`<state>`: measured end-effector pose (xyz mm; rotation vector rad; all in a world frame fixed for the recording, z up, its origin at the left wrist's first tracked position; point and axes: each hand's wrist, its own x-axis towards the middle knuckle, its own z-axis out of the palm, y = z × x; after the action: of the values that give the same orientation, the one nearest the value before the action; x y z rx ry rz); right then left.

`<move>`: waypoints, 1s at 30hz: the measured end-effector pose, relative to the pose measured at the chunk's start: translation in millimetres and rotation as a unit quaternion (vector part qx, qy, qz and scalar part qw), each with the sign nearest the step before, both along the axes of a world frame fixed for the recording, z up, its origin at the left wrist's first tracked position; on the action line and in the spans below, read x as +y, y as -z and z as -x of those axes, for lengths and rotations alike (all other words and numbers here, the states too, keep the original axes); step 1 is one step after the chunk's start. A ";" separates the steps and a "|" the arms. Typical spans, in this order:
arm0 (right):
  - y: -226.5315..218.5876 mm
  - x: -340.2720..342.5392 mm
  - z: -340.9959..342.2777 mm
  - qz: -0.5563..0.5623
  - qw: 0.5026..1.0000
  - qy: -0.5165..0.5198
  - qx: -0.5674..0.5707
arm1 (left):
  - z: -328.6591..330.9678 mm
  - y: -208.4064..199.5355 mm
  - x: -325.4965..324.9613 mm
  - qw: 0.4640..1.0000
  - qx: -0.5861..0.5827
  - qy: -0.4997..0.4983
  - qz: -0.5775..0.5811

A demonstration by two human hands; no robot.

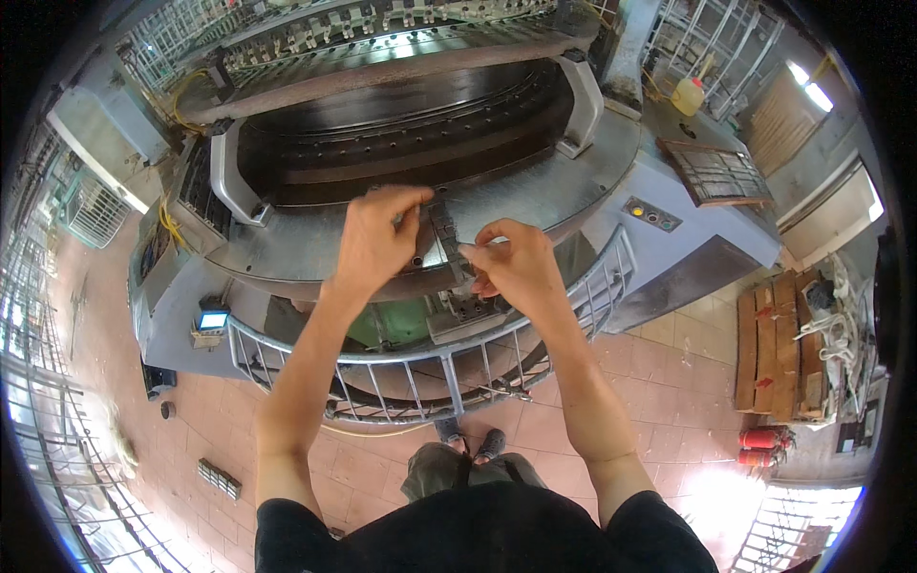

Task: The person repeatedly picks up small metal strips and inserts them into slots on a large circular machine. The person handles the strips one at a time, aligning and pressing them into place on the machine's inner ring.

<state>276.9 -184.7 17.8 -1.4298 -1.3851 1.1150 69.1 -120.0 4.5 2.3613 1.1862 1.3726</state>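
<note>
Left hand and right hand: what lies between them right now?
In the head view, a narrow dark strip running across the grey metal ring lies between the left hand and the right hand; its finer details are unclear.

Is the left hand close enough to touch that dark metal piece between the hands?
Probably yes: the left hand is just beside the dark metal piece and nothing seems to block its way; the right hand is opposite.

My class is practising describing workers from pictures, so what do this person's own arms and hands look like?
Plain black short sleeves end above the elbows, leaving the forearms uncovered. The left hand and right hand wear no gloves, and no watch or bracelet shows at either wrist. No markings can be made out on the sleeves.
</note>
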 end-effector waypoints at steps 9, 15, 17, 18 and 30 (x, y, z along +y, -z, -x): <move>3.6 3.7 1.9 0.055 0.993 -0.014 0.105 | -0.3 16.0 -11.2 1.000 -0.002 -0.001 0.006; -0.3 21.1 -24.5 0.022 0.995 -0.025 0.096 | -1.6 3.9 -7.6 0.995 -0.068 -0.061 0.046; -3.6 34.6 -32.4 0.012 0.992 -0.040 0.117 | -9.1 -6.9 6.1 0.969 -0.198 -0.071 0.133; -5.1 43.3 -33.6 -0.015 0.990 -0.064 0.122 | -13.6 -12.6 14.3 0.940 -0.265 -0.085 0.196; -2.5 116.3 -39.0 -0.091 0.978 -0.190 0.001 | -34.8 -24.6 69.8 0.756 -0.503 0.032 0.417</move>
<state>315.9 -68.5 20.2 -1.0588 -1.7588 1.1865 103.9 -50.2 29.1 0.7985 0.9849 1.3340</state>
